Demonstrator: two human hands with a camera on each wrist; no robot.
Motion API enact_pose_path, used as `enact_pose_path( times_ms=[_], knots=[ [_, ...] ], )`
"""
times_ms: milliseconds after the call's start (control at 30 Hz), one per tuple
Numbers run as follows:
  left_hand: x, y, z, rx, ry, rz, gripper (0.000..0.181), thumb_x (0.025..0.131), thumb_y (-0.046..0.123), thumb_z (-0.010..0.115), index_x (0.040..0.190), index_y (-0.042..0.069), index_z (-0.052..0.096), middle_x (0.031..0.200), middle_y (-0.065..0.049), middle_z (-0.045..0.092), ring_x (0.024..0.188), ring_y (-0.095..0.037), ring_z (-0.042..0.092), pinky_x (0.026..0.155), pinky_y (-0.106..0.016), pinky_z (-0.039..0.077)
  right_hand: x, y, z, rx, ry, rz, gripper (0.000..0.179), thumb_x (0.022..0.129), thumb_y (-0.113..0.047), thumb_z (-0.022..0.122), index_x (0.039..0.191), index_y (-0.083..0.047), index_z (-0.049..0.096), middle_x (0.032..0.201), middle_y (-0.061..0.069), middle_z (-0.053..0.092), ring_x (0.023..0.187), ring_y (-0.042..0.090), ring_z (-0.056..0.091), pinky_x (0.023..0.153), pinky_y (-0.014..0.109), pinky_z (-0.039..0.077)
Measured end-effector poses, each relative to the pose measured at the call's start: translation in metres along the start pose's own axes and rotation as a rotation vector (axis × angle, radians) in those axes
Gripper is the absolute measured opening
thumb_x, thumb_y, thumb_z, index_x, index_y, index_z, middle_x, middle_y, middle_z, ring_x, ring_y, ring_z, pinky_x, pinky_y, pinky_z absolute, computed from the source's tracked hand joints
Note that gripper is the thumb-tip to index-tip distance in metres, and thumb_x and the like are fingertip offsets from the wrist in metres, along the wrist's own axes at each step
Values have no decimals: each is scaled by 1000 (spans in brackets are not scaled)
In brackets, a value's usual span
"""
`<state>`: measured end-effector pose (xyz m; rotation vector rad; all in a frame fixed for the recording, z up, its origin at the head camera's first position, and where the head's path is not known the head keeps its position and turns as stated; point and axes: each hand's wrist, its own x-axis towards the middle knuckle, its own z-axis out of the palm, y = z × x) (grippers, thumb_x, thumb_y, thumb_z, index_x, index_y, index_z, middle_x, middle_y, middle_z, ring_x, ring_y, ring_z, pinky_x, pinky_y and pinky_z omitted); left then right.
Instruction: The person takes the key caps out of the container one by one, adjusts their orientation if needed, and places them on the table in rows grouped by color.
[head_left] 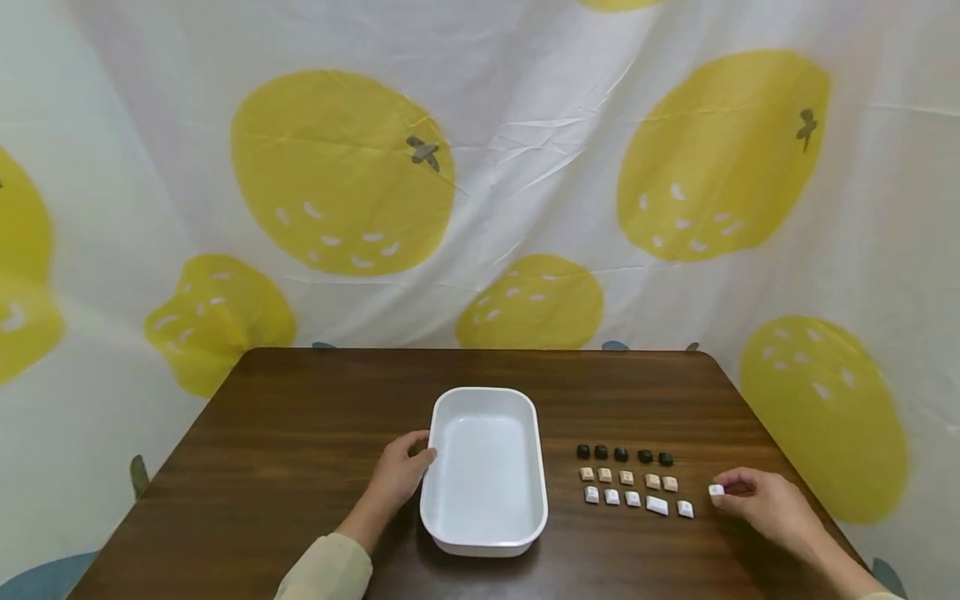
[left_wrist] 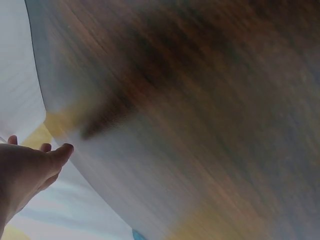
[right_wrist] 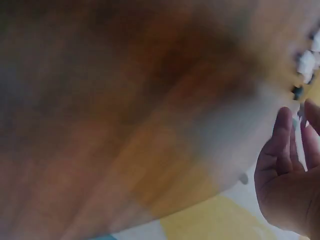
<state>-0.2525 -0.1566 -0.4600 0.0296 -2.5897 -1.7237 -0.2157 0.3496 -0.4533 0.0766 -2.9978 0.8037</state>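
A white keycap (head_left: 716, 490) is pinched between the thumb and fingers of my right hand (head_left: 772, 504), at the right end of the white row. In the right wrist view that hand (right_wrist: 287, 180) shows at the right edge, its fingers bent toward the keycaps. My left hand (head_left: 397, 471) holds the left side of a deep white rectangular tray (head_left: 540, 475), thumb at the rim. The left wrist view has the left hand (left_wrist: 35, 167) at its left edge. Keycaps lie in rows: black (head_left: 621, 454), beige (head_left: 626, 477) and white (head_left: 633, 499).
The dark wooden table (head_left: 315, 400) has rounded far corners. A white cloth (head_left: 525, 125) with a lemon print hangs behind it. The tray stands left of the keycap rows, and dark wood shows between them.
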Motion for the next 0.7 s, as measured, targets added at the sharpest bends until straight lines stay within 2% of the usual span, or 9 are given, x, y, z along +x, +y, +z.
enact_pose_path(
  times_ms=[133,233,400,533,633,700],
  knots=[
    [1,1,-3,2,4,-19,35,96,12,60,126,-5,62,135,-26,54,115,-36,56,96,-51,46,2,6,8,-29,-28,1,38,86,-40,76,107,-8,75,105,14,72,102,39,64,80,51,50],
    [2,3,-3,3,-1,-31,35,97,13,60,127,-4,61,136,-26,54,113,-35,57,94,-49,48,2,12,13,-61,-21,-24,36,86,-39,76,106,-8,76,106,16,71,105,44,61,83,56,47],
    [2,6,-1,-9,-3,-36,35,97,11,59,127,-5,61,134,-26,54,106,-33,61,89,-46,51,3,20,14,-96,-5,-67,28,82,-32,80,100,-11,76,96,6,71,94,32,64,76,48,48],
    [1,3,0,10,-12,-31,35,98,15,59,128,-3,61,134,-24,55,111,-35,58,94,-50,48,2,19,10,-75,-69,-18,49,83,-33,79,119,-2,67,95,5,68,89,26,62,73,45,48],
    [4,-1,-5,60,-8,14,37,101,20,55,129,-3,60,134,-24,56,120,-39,53,100,-54,42,3,6,5,-75,-46,1,62,88,-35,74,131,5,55,100,16,67,90,32,64,72,49,49],
    [8,-3,-12,152,14,85,40,103,23,51,131,-5,58,135,-26,55,128,-43,47,105,-56,36,7,-12,6,-87,19,-32,64,93,-38,68,136,6,50,109,25,63,95,41,62,74,55,49]
  ],
)
